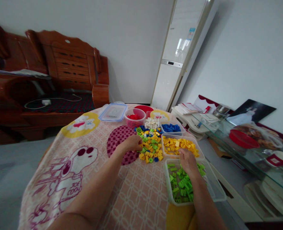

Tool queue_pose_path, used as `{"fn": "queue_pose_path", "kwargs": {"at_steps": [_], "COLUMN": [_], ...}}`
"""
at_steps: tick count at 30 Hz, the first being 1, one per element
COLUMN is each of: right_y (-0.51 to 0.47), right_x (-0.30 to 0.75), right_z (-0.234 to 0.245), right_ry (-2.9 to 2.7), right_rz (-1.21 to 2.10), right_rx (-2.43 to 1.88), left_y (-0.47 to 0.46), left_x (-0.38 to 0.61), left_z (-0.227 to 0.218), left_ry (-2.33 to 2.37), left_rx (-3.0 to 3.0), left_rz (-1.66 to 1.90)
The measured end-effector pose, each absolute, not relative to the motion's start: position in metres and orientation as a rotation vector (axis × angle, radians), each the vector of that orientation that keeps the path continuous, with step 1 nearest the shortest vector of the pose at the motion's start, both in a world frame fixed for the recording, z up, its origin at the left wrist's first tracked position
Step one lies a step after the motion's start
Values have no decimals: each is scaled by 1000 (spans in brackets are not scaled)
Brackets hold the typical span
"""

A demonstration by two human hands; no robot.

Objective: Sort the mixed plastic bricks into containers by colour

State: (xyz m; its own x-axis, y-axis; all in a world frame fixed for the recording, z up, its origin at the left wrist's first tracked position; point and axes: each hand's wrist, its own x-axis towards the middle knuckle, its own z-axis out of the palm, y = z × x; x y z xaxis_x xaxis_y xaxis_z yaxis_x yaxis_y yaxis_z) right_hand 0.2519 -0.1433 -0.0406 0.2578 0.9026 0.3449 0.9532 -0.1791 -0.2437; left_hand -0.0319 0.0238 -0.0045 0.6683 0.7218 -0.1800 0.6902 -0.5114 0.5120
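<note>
A mixed pile of toy building bricks [152, 145], yellow, green, blue and white, lies on the tablecloth. At its left edge is my left hand [133, 142], its fingers curled together against the bricks; what they grip, if anything, is hidden. My right hand [188, 161] hangs over the front rim of the yellow-brick container [163, 146], fingertips drawn together beside the yellow bricks [177, 144]. I cannot make out anything in that hand. Its wrist crosses above a clear container [168, 188] of green bricks [183, 183].
Behind the pile stand a round tub [128, 120] of red bricks, white bricks [152, 123] and a container of blue bricks [171, 128]. A blue-edged lid [113, 112] lies at the back left. To the right is a glass-topped table [237, 153] with a red bowl [243, 139].
</note>
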Motion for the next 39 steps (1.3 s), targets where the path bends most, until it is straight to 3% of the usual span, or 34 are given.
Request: {"fn": "queue_pose_path", "kwargs": {"at_steps": [14, 39], "right_y": [-144, -143], "right_x": [252, 252], "right_z": [-42, -44], "right_ry": [-1694, -1693], "right_rz": [-208, -207], "right_rx": [-2113, -2093], "left_y": [39, -24], "left_x": [-34, 43], "left_z": [-11, -25], "left_ry": [943, 562], "left_rx": [2042, 1984], "left_rz": [645, 829]}}
